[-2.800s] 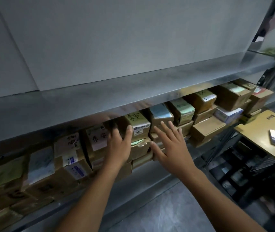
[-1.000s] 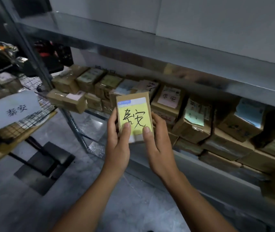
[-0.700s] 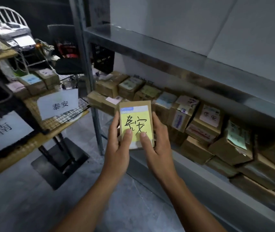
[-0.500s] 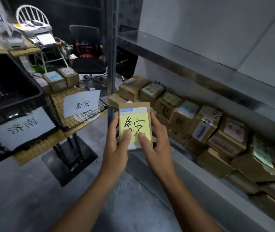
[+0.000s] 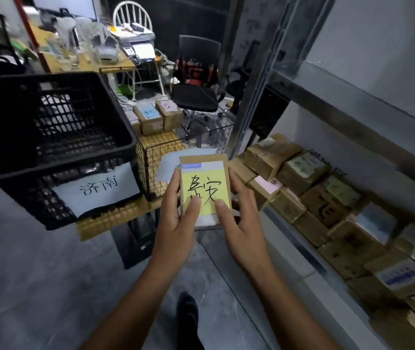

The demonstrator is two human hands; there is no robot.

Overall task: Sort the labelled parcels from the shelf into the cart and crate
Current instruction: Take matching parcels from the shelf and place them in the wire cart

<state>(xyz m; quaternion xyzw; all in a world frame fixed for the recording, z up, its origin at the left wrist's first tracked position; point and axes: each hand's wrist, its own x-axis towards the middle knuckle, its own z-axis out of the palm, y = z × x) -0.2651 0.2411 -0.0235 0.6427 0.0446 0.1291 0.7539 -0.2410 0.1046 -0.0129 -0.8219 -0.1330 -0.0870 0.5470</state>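
Yellow-labelled parcel (image 5: 204, 188) held in both hands.
Left hand (image 5: 176, 231) and right hand (image 5: 243, 231) each grasp it, thumbs on its face, right of the black crate (image 5: 75, 127).

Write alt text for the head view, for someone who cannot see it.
A left hand and a right hand hold a small cardboard parcel with a handwritten yellow note, thumbs on its front. Ahead on the left sit a black crate with a paper sign and a wire cart; a shelf of boxes runs along the right.
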